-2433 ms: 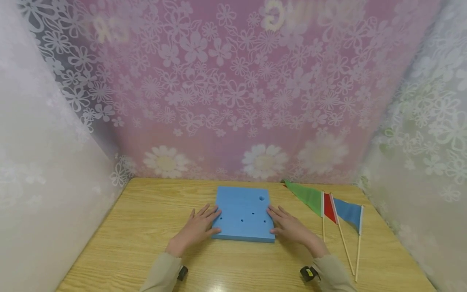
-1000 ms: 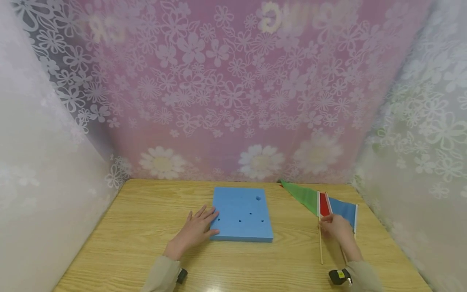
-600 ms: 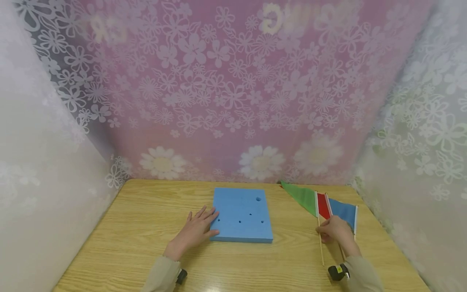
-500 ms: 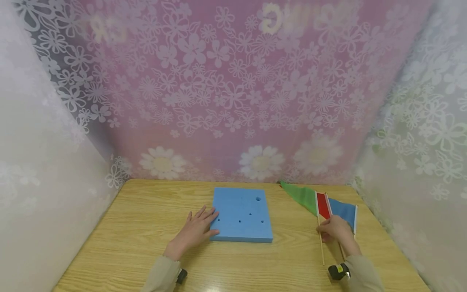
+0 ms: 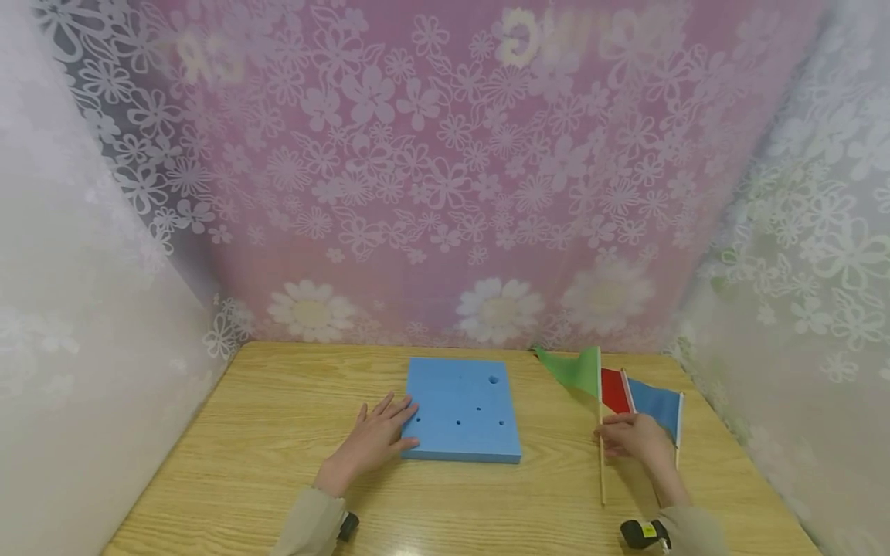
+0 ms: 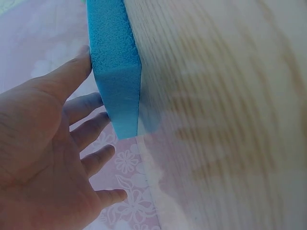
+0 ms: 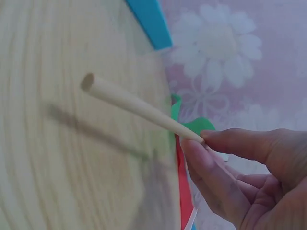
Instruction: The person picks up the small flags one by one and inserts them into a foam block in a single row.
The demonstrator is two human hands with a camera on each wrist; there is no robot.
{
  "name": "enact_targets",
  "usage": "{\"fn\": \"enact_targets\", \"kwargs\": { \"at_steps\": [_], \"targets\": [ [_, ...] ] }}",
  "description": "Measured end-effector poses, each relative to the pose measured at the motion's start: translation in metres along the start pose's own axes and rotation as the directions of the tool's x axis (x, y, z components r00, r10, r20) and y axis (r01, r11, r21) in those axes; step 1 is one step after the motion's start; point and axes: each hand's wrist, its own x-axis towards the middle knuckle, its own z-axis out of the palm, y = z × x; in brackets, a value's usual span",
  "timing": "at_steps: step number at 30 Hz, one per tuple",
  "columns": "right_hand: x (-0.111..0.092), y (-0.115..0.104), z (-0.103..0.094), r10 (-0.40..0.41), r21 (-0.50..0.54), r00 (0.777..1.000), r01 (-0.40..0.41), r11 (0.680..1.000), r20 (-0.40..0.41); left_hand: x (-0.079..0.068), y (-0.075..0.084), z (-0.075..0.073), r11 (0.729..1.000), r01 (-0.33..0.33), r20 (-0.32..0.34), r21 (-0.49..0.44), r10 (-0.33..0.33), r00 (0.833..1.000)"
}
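A blue foam board (image 5: 452, 386) with several small holes and one larger hole lies flat on the table. My left hand (image 5: 371, 439) rests on its left edge with fingers spread; in the left wrist view the fingertips touch the side of the foam (image 6: 117, 96). Between thumb and fingers, my right hand (image 5: 640, 440) pinches the wooden stick of the green flag (image 5: 582, 374). In the right wrist view the stick (image 7: 134, 108) is raised off the table, its shadow beneath. A red flag (image 5: 615, 390) and a blue flag (image 5: 657, 403) lie behind and beside that hand.
The wooden table (image 5: 278, 401) is bounded by a pink flowered backdrop (image 5: 417, 193) and pale side walls (image 5: 799, 309). A small black camera sits at each wrist, the right one (image 5: 643, 533) near the table's front.
My right hand has left the board's right edge, reached to the flags and taken hold of the green flag's stick, which is now lifted and more upright. The left hand has stayed put.
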Motion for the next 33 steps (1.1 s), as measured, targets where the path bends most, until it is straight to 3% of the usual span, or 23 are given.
{"fn": "enact_targets", "kwargs": {
  "at_steps": [5, 12, 22, 27, 33],
  "targets": [
    [-0.004, -0.012, 0.008, -0.052, 0.109, 0.998, 0.05, 0.993, 0.018, 0.0, 0.0, 0.0, 1.0, 0.006, 0.002, -0.002, -0.006, 1.0],
    [-0.006, -0.04, 0.027, -0.101, 0.153, 0.994, 0.105, 0.983, -0.03, 0.0, 0.0, 0.0, 1.0, 0.001, -0.002, 0.003, -0.001, 1.0],
    [0.003, -0.095, 0.083, -0.224, 0.192, 0.971, 0.237, 0.952, -0.087, -0.001, 0.002, 0.001, 0.998, -0.011, 0.005, 0.058, 0.011, 1.0],
    [0.011, -0.124, 0.118, -0.274, 0.245, 0.953, 0.298, 0.923, -0.129, -0.002, 0.004, 0.001, 0.996, 0.0, 0.014, 0.09, -0.002, 1.0],
    [0.015, -0.156, 0.157, -0.379, 0.33, 0.91, 0.415, 0.848, -0.17, -0.003, 0.009, -0.001, 0.996, 0.012, 0.001, 0.092, -0.012, 1.0]
  ]
}}
